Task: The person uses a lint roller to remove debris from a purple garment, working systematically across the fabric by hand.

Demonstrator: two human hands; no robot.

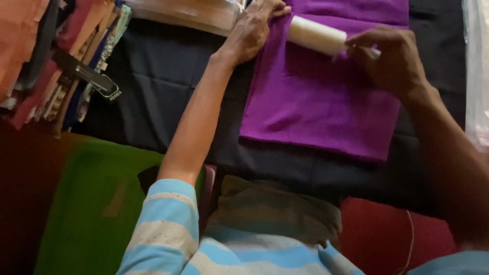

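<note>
Folded purple cloth (316,102), smooth, lies flat on dark worktop (153,91). Left hand (252,28) presses its far-left corner, fingers flat. Right hand (392,61) fingers grip white lint roller (316,34).

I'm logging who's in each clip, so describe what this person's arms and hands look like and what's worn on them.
Both forearms are bare. The left hand and right hand show no gloves, and I see no rings or watch. The short sleeve of a light-blue and pale-grey striped knit shirt covers the left upper arm; a matching sleeve shows at the lower right.

Lint roller (317,34) handle hidden inside right hand (392,61) grip
</note>
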